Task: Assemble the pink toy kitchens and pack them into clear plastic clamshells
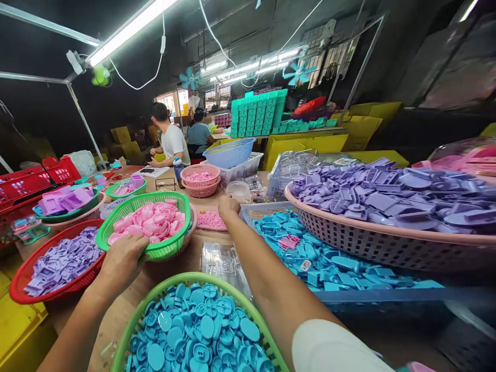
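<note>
Left hand point(126, 254) clamps the green basket point(167, 251) by its rim, pink pieces point(153, 221) left aplenty, right hand point(228, 205) curled, contents impossible to tell!

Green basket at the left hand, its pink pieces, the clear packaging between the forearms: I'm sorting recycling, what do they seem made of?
Green basket: probably moulded plastic, glossy, with regular perforations. Pink pieces: likely rigid plastic, smooth sheen, uniformly coloured. Clear packaging: apparently thin plastic, glossy, see-through with bright reflections.
</note>
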